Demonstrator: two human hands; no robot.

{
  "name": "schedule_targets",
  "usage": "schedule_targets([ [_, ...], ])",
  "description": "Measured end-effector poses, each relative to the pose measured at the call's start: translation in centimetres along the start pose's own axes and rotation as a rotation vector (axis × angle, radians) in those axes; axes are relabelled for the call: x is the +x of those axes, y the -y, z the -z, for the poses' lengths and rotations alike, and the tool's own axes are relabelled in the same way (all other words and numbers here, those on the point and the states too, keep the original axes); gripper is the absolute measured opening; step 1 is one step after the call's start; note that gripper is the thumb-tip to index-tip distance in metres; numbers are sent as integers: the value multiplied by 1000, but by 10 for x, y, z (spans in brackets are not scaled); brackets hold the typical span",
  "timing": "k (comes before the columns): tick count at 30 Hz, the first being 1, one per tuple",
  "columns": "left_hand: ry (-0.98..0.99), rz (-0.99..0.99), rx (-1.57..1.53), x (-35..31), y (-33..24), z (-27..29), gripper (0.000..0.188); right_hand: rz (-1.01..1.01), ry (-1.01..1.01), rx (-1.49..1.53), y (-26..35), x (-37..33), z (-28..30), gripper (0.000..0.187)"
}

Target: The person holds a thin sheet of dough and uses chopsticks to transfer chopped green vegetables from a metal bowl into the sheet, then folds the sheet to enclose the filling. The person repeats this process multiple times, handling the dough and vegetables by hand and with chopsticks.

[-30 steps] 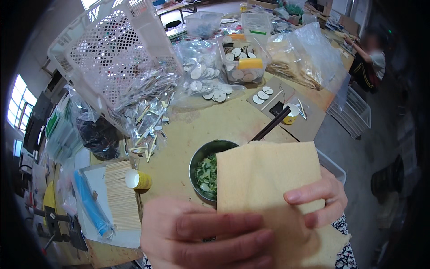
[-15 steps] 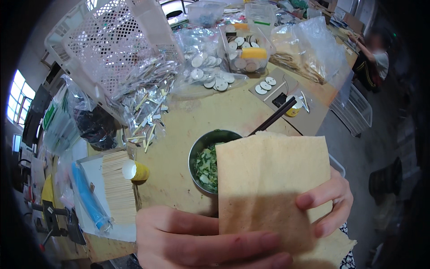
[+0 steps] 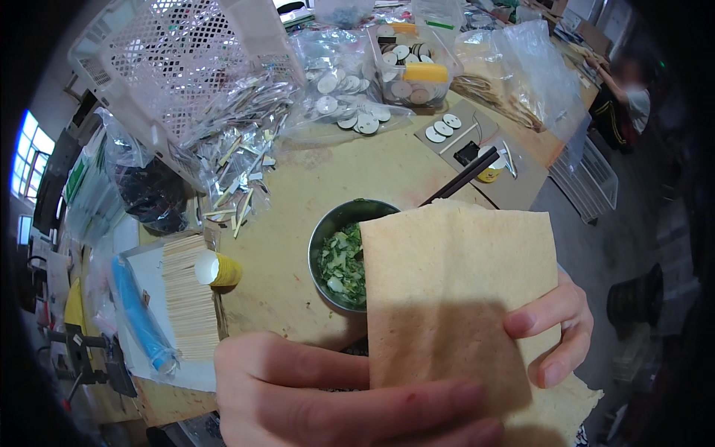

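Both my hands hold a thin, tan, folded sheet that looks like flatbread [image 3: 454, 276]. Its upper edge is slightly ragged, and a torn-edged lower layer hangs toward the bottom right. My left hand [image 3: 313, 387] lies across the sheet's lower front, fingers closed against it. At the right edge, my right hand [image 3: 558, 320] grips it with fingertips bent over the front; its thumb is hidden. Behind the sheet stands a metal bowl [image 3: 357, 211] of chopped green vegetables [image 3: 342, 257], its right side covered. Dark chopsticks [image 3: 462, 177] slant up and right from the bowl.
Left on the table are a yellow paper cup [image 3: 226, 271], a row of thin sticks [image 3: 186, 305] and a blue wrapped roll [image 3: 141, 316]. Behind are a white crate [image 3: 167, 67], bagged discs [image 3: 365, 123] and a clear tub [image 3: 432, 93]. Another person [image 3: 633, 100] sits far right.
The flatbread has moved slightly up and right in view, with both hands still on it. The bowl and table things appear shifted slightly left and up.
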State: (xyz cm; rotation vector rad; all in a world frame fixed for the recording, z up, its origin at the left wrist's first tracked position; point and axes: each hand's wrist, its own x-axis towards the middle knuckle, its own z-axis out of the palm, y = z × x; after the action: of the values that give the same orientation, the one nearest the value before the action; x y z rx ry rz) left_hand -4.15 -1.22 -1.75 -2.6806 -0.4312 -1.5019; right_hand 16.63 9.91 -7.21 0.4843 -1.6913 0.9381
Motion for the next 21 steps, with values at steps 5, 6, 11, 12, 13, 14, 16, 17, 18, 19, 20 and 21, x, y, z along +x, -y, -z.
schedule_targets([
  [5, -107, 66, 13, -9, -9, -16, 48, -47, -12, 0, 0, -4, -4, 14],
  [6, -109, 62, 16, -9, -8, -15, 48, -52, -16, 0, 1, -4, -5, 14],
  [11, -80, 26, 4, -7, -1, -15, 48, -87, -38, -28, 5, -6, -3, 16],
  [12, -66, 4, -5, -6, 5, -15, 47, -93, -44, -44, 8, -7, -2, 17],
  [13, -39, -4, 14, -2, 3, -12, 47, -93, -47, -37, 10, -5, -3, 17],
  [14, -23, -10, 18, 2, 1, -10, 47, -97, -52, -31, 14, -4, -4, 17],
  [16, 26, -46, 35, -1, 4, -4, 47, -112, -61, -26, 10, -5, -8, 18],
  [17, 54, -66, 35, 0, 5, -1, 47, -122, -62, -25, 11, -6, -9, 19],
  [18, 98, -95, 34, 1, 8, 5, 47, -128, -65, -31, 10, -7, -10, 19],
  [19, 124, -118, 28, 2, 11, 9, 47, -137, -69, -35, 11, -7, -10, 19],
  [20, 157, -139, 21, 4, 12, 14, 46, -151, -75, -39, 12, -7, -10, 20],
  [21, 215, -188, 23, 6, 18, 20, 46, -161, -82, -49, 14, -8, -10, 20],
])
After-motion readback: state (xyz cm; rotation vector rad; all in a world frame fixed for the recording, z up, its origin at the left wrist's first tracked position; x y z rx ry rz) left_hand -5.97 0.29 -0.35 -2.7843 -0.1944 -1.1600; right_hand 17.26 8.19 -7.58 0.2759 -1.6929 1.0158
